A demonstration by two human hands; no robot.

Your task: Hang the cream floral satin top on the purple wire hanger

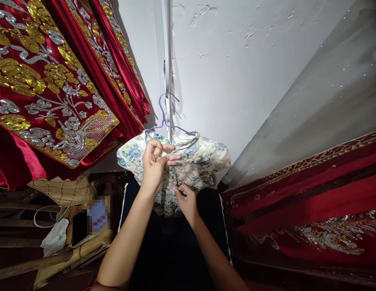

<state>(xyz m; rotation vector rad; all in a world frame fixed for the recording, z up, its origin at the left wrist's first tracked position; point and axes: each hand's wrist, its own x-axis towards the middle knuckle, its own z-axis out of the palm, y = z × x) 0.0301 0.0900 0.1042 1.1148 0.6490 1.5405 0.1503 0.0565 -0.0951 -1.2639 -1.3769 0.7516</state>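
Note:
A small floral garment (202, 157) in white, blue and cream hangs on a purple wire hanger (165, 121) hooked on a pole against the white wall. My left hand (156, 163) pinches the fabric near the collar at the garment's front. Lower down, my right hand (185, 198) is closed on the garment's front edge. Both hands' fingers are pressed on the cloth.
Red satin garments with gold and silver embroidery (45, 89) hang at the upper left. More red embroidered cloth (311, 202) lies at the right. A phone (80, 228), a white cable and crumpled tissue (56, 238) lie on wooden clutter at the lower left.

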